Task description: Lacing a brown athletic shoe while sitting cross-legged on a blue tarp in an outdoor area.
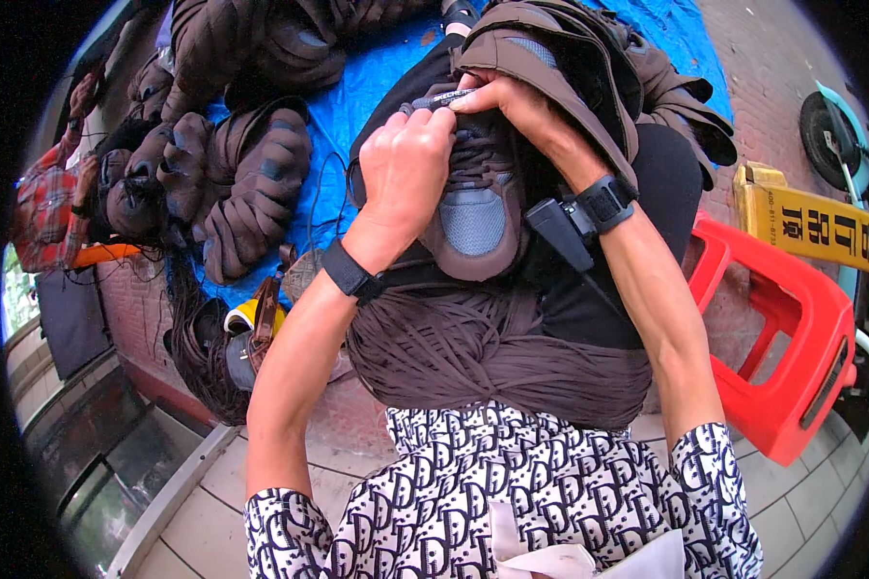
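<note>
A brown shoe upper [473, 217] with a blue-grey mesh toe points toward me above my lap. Dark laces [481, 159] cross its front. My left hand [406, 169] is closed at the left side of the tongue; whatever lies in its fingertips is hidden. From the far right, my right hand [507, 101] pinches the tongue end of the shoe upper between thumb and fingers. The two thumbs nearly meet there. A thick bundle of dark brown laces [492, 352] lies across my lap, just below the toe.
Stacked brown uppers [256, 183] lie on a blue tarp [328, 193] at left, with more [560, 58] by my right forearm. A red plastic stool [792, 338] and a yellow barrier [811, 217] stand at right. Another person's plaid sleeve [53, 203] shows far left.
</note>
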Motion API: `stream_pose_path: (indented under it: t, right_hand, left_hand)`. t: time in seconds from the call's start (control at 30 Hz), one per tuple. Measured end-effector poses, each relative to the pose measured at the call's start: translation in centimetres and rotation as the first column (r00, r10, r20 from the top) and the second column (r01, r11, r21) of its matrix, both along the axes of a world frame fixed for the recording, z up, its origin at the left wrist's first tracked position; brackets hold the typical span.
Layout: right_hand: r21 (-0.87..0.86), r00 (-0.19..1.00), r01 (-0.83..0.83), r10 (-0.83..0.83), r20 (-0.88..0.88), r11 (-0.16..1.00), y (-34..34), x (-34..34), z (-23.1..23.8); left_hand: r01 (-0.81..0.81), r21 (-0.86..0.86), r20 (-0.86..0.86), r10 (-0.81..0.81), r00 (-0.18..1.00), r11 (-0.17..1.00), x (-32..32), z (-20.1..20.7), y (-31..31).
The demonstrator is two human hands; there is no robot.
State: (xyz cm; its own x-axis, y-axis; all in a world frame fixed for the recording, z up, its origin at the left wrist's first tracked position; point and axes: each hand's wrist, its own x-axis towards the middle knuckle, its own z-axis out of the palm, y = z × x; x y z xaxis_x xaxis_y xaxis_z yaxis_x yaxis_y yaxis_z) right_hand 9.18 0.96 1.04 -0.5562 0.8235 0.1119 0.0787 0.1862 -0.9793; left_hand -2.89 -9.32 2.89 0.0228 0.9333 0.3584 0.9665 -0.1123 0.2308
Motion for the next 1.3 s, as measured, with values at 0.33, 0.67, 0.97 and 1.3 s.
stream_pose_path:
  t: [0.33,0.67,0.97,1.3]
  right_hand:
    - [-0.042,0.999,-0.042,0.043,0.008,0.998,-0.4,-0.4,-0.2]
    - [-0.019,1.0,0.002,-0.002,0.005,1.0,-0.6,-0.2,0.3]
    - [-0.05,0.998,0.008,-0.011,-0.06,0.999,-0.6,-0.3,-0.4]
    - [0.017,0.985,0.085,-0.081,-0.149,0.996,-3.2,1.8,0.4]
  left_hand:
    - [0.034,-0.278,-0.312,-0.123,0.942,0.96,-1.1,0.6,0.0]
    - [-0.018,-0.13,0.201,0.044,0.979,0.991,1.2,0.5,-0.8]
    - [-0.001,-0.007,0.072,0.002,0.997,1.0,-1.6,0.9,0.9]
    - [0.454,-0.503,0.416,-0.254,0.873,0.736,-3.6,0.2,4.9]
